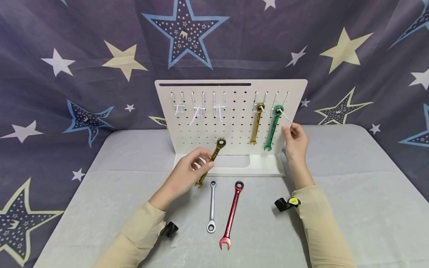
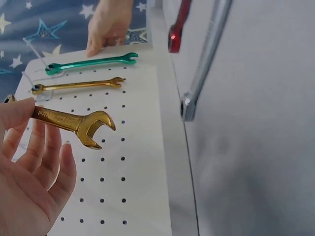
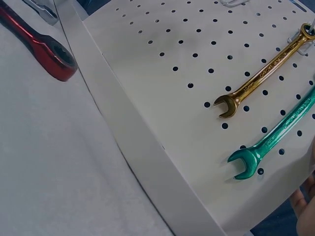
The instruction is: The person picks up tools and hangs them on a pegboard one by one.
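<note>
My left hand (image 1: 190,172) pinches a gold ratcheting combination wrench (image 1: 218,147) between thumb and fingers, before the lower part of the white pegboard (image 1: 231,130). Its ring end points up in the head view; the open jaw shows large in the left wrist view. My right hand (image 1: 296,143) grips the board's right edge, thumb in front, with fingers partly hidden behind it. Close by, a green combination wrench (image 1: 274,126) hangs by its ring from a hook. Left of that hangs another gold wrench (image 1: 257,124), also ring up.
On the grey-covered table (image 1: 355,208), a silver wrench (image 1: 212,206) and a red combination wrench (image 1: 232,216) lie in front of the board's base (image 1: 264,171). Several white hooks (image 1: 198,110) without wrenches project from the board's left half. A star-patterned curtain (image 1: 254,48) hangs behind.
</note>
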A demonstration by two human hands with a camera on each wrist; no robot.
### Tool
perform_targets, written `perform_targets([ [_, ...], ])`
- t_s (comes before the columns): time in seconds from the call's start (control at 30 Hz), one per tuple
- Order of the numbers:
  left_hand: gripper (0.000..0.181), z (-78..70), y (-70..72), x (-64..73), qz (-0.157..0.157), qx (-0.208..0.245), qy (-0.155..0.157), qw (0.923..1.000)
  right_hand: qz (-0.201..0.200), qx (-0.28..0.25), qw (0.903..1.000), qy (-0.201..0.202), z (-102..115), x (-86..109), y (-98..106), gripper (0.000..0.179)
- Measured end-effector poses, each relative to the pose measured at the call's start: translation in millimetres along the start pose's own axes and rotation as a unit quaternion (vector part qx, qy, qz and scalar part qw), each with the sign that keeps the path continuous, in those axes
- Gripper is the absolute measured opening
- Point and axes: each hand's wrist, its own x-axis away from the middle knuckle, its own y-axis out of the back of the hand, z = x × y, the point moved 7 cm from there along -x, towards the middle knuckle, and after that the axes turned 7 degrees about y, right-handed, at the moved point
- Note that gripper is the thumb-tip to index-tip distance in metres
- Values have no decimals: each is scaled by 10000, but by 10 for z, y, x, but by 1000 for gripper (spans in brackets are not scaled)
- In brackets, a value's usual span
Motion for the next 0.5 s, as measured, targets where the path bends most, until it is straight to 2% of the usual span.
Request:
perform_targets([
  [0.2, 22, -75, -10, -47, -158, 230, -54, 9996, 115, 85, 9998, 168, 20, 13, -9, 16],
  [0.5, 22, -167, -5, -86, -570, 486, -269, 9968, 154, 174, 9997, 111, 4, 15, -2, 18],
])
